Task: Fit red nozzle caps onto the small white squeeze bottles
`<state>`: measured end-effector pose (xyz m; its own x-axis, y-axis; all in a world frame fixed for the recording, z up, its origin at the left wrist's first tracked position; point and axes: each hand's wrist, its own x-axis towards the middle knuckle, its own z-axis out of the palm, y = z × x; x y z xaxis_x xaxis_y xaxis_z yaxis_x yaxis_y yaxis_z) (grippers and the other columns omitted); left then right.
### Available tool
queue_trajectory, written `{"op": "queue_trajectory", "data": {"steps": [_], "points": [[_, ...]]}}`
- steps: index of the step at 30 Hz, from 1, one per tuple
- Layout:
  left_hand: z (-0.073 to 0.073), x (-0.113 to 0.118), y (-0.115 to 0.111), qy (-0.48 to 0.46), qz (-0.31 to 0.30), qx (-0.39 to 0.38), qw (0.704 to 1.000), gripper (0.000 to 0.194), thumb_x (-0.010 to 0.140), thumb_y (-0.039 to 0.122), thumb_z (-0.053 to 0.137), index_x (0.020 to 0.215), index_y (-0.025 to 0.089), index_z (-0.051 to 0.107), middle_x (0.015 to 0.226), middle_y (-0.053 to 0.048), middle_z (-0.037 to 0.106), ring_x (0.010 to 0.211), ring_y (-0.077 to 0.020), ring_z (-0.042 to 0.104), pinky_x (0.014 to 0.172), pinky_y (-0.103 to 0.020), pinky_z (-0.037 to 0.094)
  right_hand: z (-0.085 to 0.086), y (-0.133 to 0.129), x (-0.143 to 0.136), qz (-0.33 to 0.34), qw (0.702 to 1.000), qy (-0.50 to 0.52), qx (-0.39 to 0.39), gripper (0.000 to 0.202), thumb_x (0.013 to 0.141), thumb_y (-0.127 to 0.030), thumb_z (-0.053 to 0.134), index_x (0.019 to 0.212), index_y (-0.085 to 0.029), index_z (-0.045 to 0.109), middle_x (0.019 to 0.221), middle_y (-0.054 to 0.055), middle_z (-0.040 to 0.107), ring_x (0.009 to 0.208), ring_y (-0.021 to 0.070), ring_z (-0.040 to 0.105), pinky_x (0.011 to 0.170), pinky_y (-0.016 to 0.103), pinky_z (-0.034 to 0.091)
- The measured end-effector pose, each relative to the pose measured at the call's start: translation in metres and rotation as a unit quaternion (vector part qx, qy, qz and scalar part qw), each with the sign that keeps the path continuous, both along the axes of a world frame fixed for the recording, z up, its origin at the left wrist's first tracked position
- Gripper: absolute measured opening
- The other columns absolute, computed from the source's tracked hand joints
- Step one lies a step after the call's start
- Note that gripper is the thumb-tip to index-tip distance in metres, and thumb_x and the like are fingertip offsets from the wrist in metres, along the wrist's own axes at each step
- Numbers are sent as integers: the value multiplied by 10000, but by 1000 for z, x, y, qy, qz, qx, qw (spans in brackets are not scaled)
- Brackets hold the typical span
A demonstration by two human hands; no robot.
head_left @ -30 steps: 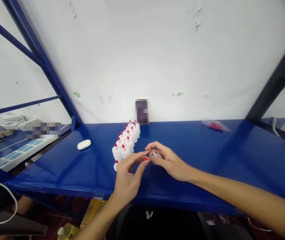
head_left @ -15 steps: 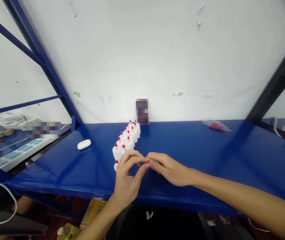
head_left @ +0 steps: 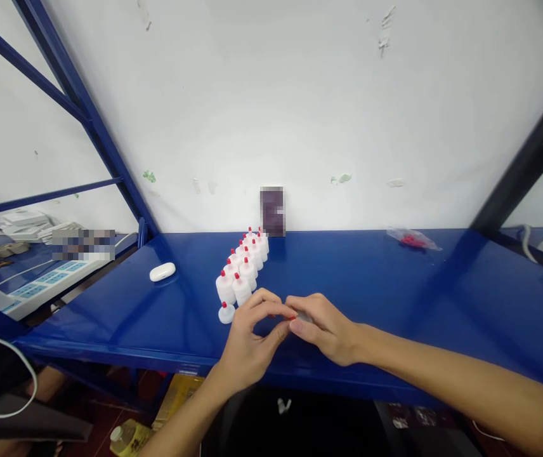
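Both hands meet over the counter; left hand pinches a red cap, right hand grips probably a small bottle; capped bottles lined up behind.

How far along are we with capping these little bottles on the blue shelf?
Done: a double row of small white plastic bottles with red caps stands on the blue metal shelf, plus one short capped piece beside it. In hand: the left hand and right hand pinch a small red cap between their fingertips. Left: a clear bag of red parts lies at the back right; its count can't be told.
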<state>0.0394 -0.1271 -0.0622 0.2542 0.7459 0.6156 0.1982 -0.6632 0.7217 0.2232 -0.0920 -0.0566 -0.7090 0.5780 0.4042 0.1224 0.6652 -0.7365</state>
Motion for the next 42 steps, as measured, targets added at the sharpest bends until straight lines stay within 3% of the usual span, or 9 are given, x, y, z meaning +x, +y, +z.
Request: {"op": "queue_trajectory", "data": {"steps": [8,15,19,23,26,30,36,42], "points": [[3,4,-2,9,-14,-21,1000,38,887,174,650,866,183,681,800,-12,603,742,-119,569,692,-240,442,3,0,-1,-6,999,39,-19,360,965,-488,422,775,-185,467,660,-50,394,573,102,344,557,249,277],[2,3,-2,50,-24,-10,998,72,882,180,655,919,206,710,827,-14,560,753,-117,546,685,-234,430,2,-2,-1,-24,999,33,12,268,921,-431,472,810,-187,478,629,-56,410,533,99,339,531,252,271],[4,2,-5,57,-20,5,998,72,904,181,619,940,205,677,836,-13,551,756,-118,535,695,-241,427,6,-2,1,9,1000,25,5,281,936,-468,453,885,-192,477,688,-43,448,575,110,370,560,260,302],[10,-23,-8,26,32,4,999,31,927,194,576,947,203,597,850,-10,565,784,-130,536,721,-254,432,7,1,2,5,1000,6,-18,333,978,-489,381,1134,-203,449,729,-44,457,617,130,399,608,275,333],[16,-59,-6,-1,112,40,993,34,931,217,555,904,198,560,866,-16,555,790,-140,529,689,-256,426,7,5,3,-53,996,-65,1,229,983,-421,422,1056,-211,477,749,-33,475,667,144,437,664,291,357],[19,-95,0,105,190,56,975,38,897,208,589,868,184,589,825,-15,597,732,-140,542,676,-266,434,12,8,6,-83,981,-172,46,165,930,-368,534,994,-222,492,981,20,543,902,198,488,848,368,365],[13,-97,8,205,229,40,951,116,898,266,582,939,186,655,787,-15,625,686,-136,540,666,-272,433,13,14,11,-117,977,-147,96,178,887,-273,534,781,-211,406,773,-22,488,678,142,411,645,276,335],[11,-91,9,230,228,0,946,174,903,305,552,1022,199,622,784,1,612,658,-129,525,662,-268,435,3,18,7,-122,967,-178,138,148,887,-209,499,746,-199,455,763,-8,516,646,130,430,630,273,327]]}}
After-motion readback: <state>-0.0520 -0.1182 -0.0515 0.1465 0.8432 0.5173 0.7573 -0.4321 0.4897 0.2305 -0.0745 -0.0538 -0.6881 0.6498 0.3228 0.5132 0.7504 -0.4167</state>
